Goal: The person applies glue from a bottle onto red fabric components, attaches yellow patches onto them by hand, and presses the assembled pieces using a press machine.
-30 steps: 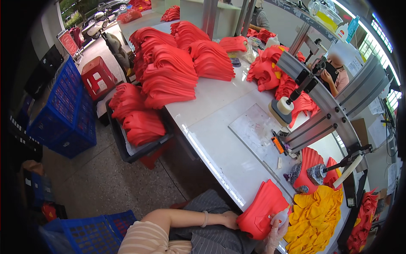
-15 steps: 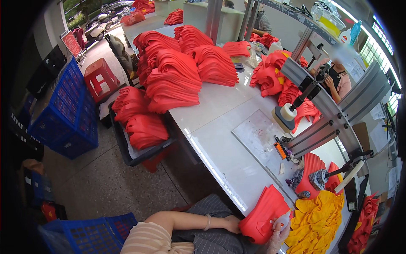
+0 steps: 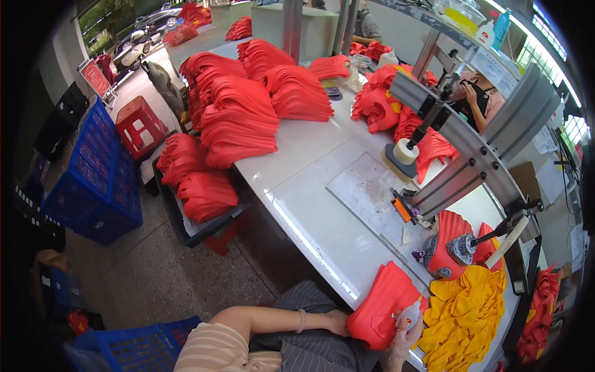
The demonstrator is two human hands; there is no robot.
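Note:
A curved red foam piece (image 3: 383,304) lies at the near edge of the white table. My left hand (image 3: 338,323) grips its left edge, the fingers partly hidden by the piece. At its right side my right hand (image 3: 404,338), in a thin translucent glove, is closed around a small clear squeeze bottle (image 3: 409,315). The bottle's tip is over or against the red piece; contact cannot be made out. Right beside that hand spreads a heap of yellow foam pieces (image 3: 465,310).
Tall stacks of red foam pieces (image 3: 238,121) stand on the table's far left. A metal press frame (image 3: 446,180) rises at the right, near a clamped red piece (image 3: 449,245). A black bin (image 3: 192,232) and blue crates (image 3: 93,173) stand left. Another person (image 3: 477,102) is beyond.
The view has shifted slightly, so the table and stacks appear further left. Both hands keep their holds on the red piece and the bottle, with little other movement.

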